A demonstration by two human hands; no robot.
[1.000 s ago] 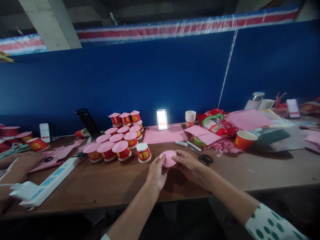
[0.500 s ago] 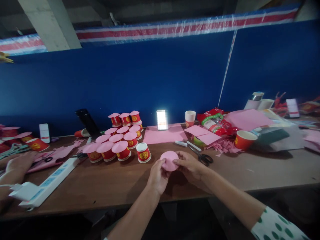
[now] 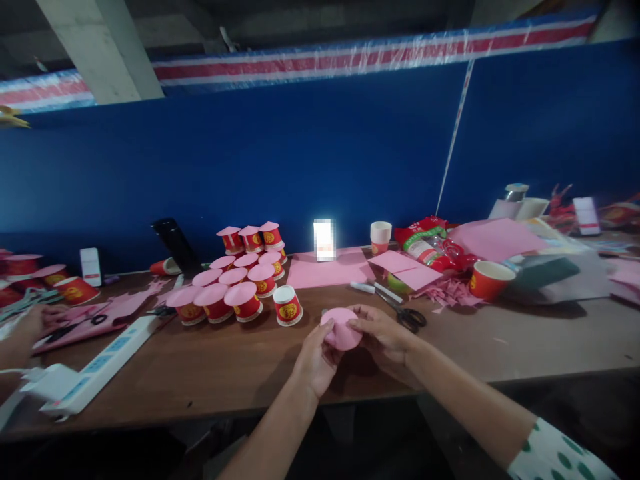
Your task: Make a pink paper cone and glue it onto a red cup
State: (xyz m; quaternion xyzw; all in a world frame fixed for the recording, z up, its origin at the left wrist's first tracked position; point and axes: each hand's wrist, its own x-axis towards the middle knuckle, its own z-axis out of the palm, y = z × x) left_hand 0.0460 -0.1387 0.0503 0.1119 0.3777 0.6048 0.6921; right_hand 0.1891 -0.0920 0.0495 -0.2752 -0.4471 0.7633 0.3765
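Both hands hold one pink paper disc (image 3: 345, 331) over the front of the brown table. My left hand (image 3: 319, 357) grips its left side, thumb on top and fingers underneath. My right hand (image 3: 379, 331) pinches its right side, also with the thumb on the upper face. Left of the hands, a red paper cup (image 3: 288, 307) stands upside down without a paper top. Beside it stand several red cups capped with pink cones (image 3: 243, 294). Black-handled scissors (image 3: 410, 319) and a white marker (image 3: 363, 287) lie beyond my right hand.
A white power strip (image 3: 103, 363) and another person's hand (image 3: 37, 323) are at the left. Behind are a black bottle (image 3: 175, 245), a lit phone (image 3: 325, 240) and pink sheets (image 3: 327, 270). At the right stand a red cup (image 3: 490, 280) and a red packet (image 3: 425, 241).
The pink disc has tilted and shifted slightly down and to the right between my fingers. At the left, the other person's hand has moved over the pink paper.
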